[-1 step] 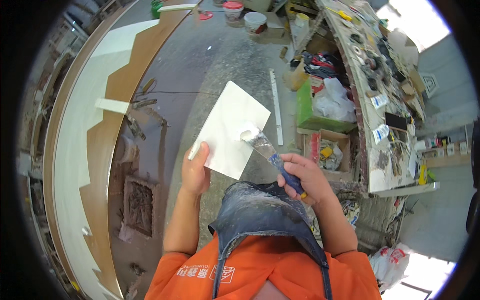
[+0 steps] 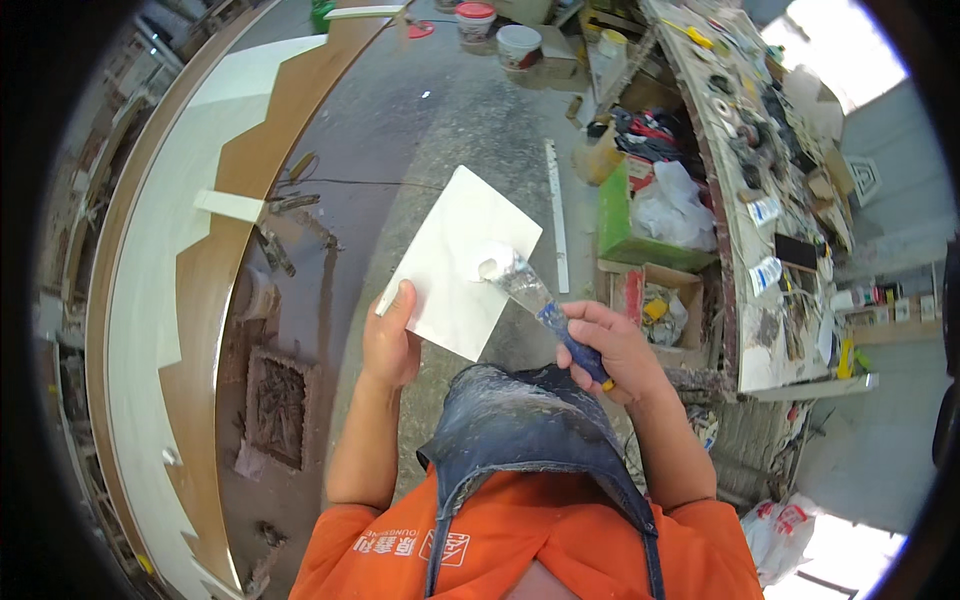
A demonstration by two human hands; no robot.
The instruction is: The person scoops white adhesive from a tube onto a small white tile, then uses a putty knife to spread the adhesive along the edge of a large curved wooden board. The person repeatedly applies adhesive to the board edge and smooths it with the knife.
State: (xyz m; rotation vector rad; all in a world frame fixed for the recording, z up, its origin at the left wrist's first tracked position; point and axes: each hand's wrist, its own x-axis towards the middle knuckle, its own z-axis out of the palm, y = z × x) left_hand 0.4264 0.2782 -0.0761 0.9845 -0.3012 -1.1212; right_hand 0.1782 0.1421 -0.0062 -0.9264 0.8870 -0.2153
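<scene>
A white rectangular tile [image 2: 462,265] with faint grey veining is in my left hand [image 2: 392,338], gripped at its lower left edge with the thumb on the face. My right hand [image 2: 612,352] is closed round the blue handle of a putty knife [image 2: 543,307]. The knife's worn blade points up and left, over the right part of the tile. White paste [image 2: 493,262] covers the blade's tip, at the tile's face. Whether the blade presses on the tile, I cannot tell.
A long white panel with a jagged brown border [image 2: 145,330] runs along the left. On the right stands a cluttered workbench [image 2: 745,310], with a green box [image 2: 625,225] beside it. Buckets [image 2: 518,45] stand at the back; a white strip [image 2: 556,215] lies on the floor.
The view has shifted slightly, so the floor and bench sit a little further right. My hands, the tile and the putty knife keep nearly the same pose.
</scene>
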